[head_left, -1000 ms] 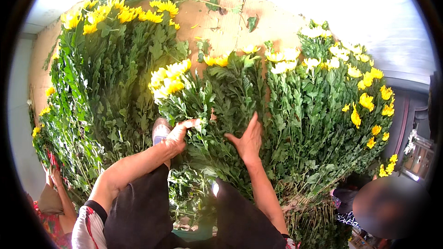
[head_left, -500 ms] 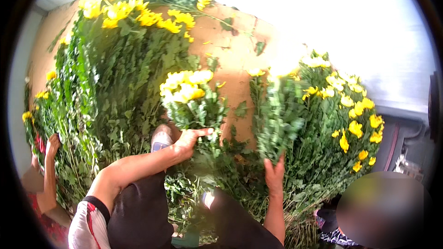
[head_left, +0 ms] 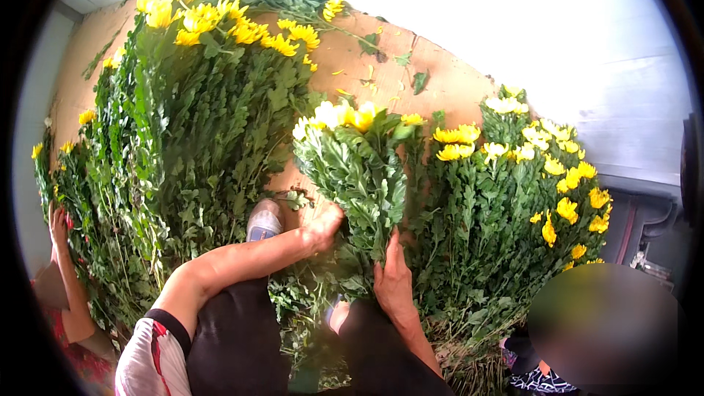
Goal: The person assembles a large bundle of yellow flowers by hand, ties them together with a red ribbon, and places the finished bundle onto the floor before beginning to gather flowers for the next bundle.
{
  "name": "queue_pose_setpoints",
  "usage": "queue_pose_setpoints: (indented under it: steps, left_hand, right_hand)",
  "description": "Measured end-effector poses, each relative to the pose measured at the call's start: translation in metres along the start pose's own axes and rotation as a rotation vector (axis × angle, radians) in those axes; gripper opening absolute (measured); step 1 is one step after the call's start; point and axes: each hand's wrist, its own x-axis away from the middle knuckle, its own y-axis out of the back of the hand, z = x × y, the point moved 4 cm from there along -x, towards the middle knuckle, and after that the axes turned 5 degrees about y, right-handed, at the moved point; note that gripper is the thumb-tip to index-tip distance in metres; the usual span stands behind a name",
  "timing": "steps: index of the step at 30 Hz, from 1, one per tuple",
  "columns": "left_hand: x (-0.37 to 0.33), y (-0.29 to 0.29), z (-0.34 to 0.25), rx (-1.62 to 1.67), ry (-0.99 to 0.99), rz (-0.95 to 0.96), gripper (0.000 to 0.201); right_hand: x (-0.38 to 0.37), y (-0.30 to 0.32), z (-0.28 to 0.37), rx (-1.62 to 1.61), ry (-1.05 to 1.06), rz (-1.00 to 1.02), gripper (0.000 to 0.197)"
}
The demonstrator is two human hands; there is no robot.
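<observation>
A leafy bunch of yellow chrysanthemums (head_left: pixel 356 176) stands upright in front of me, between my hands. My left hand (head_left: pixel 324 229) is closed against its left side, with the fingertips hidden behind the leaves. Lower on the right, my right hand (head_left: pixel 396 279) grips the same bunch around its stems, thumb toward me. The blooms point away from me, and the lower stems pass down among loose greenery between my knees.
Many long-stemmed chrysanthemums (head_left: pixel 220 125) lie in a wide pile at left, and another pile (head_left: pixel 477 227) spreads at right. Brown cardboard (head_left: pixel 455 88) with scattered petals lies beneath. Another person's hand (head_left: pixel 59 226) touches stems at far left; a blurred person (head_left: pixel 601 330) is at lower right.
My right hand has moved left from the right pile with its stems, up against those in my left hand. My left hand has shifted slightly right. The two clusters now form one bunch.
</observation>
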Motion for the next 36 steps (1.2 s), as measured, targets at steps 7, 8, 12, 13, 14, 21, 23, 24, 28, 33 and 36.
queue_pose_setpoints:
  steps: [7, 8, 12, 13, 14, 21, 23, 24, 28, 33, 36]
  left_hand:
    - [0.028, -0.014, -0.008, -0.13, -0.03, 0.114, 0.037]
    - [0.029, -0.017, -0.007, -0.125, -0.089, 0.111, 0.038]
    - [0.009, 0.005, 0.003, -0.025, -0.082, -0.005, 0.031]
    - [-0.006, 0.023, 0.007, -0.032, -0.121, -0.041, 0.025]
    - [-0.008, 0.033, 0.006, -0.019, -0.103, -0.022, 0.022]
    - [-0.004, 0.016, 0.005, 0.047, -0.014, 0.084, 0.019]
    - [-0.001, 0.02, 0.006, 0.005, 0.029, 0.047, 0.023]
    - [-0.003, 0.037, 0.004, -0.093, -0.066, -0.002, 0.027]
    - [-0.005, 0.042, 0.003, -0.219, -0.137, -0.134, 0.033]
    - [-0.003, 0.017, 0.015, -0.076, 0.13, -0.061, 0.035]
    - [-0.02, 0.039, 0.019, -0.128, 0.013, -0.027, 0.036]
  right_hand:
    - [0.006, -0.01, 0.009, 0.037, 0.059, 0.026, 0.083]
    - [0.007, -0.007, 0.01, 0.013, 0.058, 0.023, 0.082]
    - [-0.002, 0.022, -0.004, 0.102, 0.137, 0.009, 0.064]
    - [-0.01, 0.035, -0.028, 0.097, 0.184, -0.206, 0.047]
    - [-0.018, 0.045, -0.051, 0.096, 0.233, -0.415, 0.032]
    - [0.0, 0.039, -0.247, 0.643, -0.517, -0.196, 0.036]
    - [0.006, 0.044, -0.245, 0.522, -0.442, -0.384, 0.022]
    - [-0.001, 0.047, -0.218, 0.307, -0.376, -0.479, 0.018]
    - [-0.013, 0.074, -0.106, -0.153, -0.181, -0.565, 0.021]
    - [-0.015, -0.004, -0.032, -0.023, 0.062, -0.235, 0.05]
    - [-0.017, -0.006, -0.021, -0.104, 0.113, -0.285, 0.055]
